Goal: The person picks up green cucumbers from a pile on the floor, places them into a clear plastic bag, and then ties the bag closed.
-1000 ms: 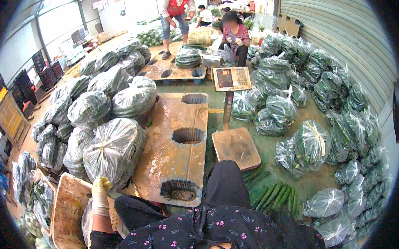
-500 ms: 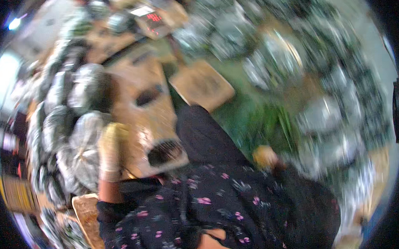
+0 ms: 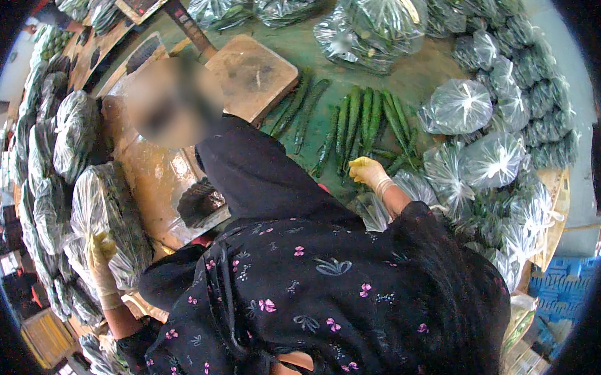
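My left hand (image 3: 101, 253), in a pale yellowish glove, is closed at the gathered neck of a long clear plastic bag (image 3: 107, 202) on the left, which holds dark green produce. My right hand (image 3: 368, 172), gloved the same way, is at the near ends of several long green cucumbers (image 3: 361, 121) lying loose on the green surface. Its fingers are curled, and what they hold, if anything, is hidden. Just below that hand lies a crumpled clear bag (image 3: 372, 211).
A square, worn scale platform (image 3: 252, 75) stands beyond my knee. Filled clear bags (image 3: 458, 107) crowd the right, with more bags (image 3: 367, 24) at the back. Other filled bags (image 3: 49, 198) line the left. Blue crates (image 3: 566, 290) stand at the lower right.
The view has swung right and become sharper. My left hand now sits lower on the left, at the bag's neck. My right hand has come into clearer view beside the cucumbers.
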